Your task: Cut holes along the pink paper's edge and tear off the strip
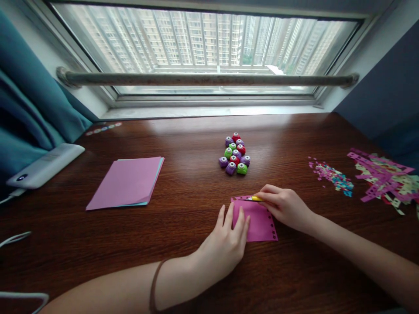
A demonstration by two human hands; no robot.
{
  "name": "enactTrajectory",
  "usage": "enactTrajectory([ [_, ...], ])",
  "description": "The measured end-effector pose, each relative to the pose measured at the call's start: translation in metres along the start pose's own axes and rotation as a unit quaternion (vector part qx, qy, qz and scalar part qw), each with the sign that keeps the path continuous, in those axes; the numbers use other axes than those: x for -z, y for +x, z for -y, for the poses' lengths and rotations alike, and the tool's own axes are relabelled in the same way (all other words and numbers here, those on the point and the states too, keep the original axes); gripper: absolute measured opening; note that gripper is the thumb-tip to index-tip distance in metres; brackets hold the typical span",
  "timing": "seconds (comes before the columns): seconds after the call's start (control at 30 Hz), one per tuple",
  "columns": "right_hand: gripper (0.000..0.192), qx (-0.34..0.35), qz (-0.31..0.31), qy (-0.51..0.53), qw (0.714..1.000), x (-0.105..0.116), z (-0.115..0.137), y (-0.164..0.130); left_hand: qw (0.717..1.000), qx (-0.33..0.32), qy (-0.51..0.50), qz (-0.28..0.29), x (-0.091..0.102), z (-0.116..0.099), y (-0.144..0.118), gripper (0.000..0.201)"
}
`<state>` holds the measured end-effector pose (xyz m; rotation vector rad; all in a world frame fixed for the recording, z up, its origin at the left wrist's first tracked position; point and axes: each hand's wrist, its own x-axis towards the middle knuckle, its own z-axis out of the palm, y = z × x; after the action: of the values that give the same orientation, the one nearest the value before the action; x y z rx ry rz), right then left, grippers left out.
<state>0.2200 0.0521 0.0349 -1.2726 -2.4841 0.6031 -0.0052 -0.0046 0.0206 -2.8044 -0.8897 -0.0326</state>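
Two hands worked one pink sheet [258,222] on the surface [183,205] — left hand [225,244] pressed flat, fingers spread; right hand [284,207] pinched closed around a yellow-handled tool [253,199] at the sheet's top edge.

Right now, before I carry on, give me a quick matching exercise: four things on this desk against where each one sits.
Things:
1. stack of paper
2. small punches
3. pink sheet
4. paper scraps

Places:
A. far right of the desk
B. under the left hand
C. left of centre
D. middle, nearer the window

Pairs: 1-C, 2-D, 3-B, 4-A
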Motion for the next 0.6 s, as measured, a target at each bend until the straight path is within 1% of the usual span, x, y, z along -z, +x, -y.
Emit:
enactTrajectory([
  [0.13,0.023,-0.006,0.021,-0.032,0.999,-0.007,0.007,0.009,1.0,-0.003,-0.004,0.001,0.001,0.001,-0.001,0.044],
  [0.33,0.023,0.006,0.041,-0.077,0.996,-0.01,0.009,0.012,1.0,-0.006,-0.007,0.001,0.002,0.002,-0.001,0.045],
  [0.6,0.024,0.019,0.041,-0.109,0.993,-0.012,0.011,0.013,1.0,-0.004,-0.004,0.002,0.003,0.002,0.0,0.044],
])
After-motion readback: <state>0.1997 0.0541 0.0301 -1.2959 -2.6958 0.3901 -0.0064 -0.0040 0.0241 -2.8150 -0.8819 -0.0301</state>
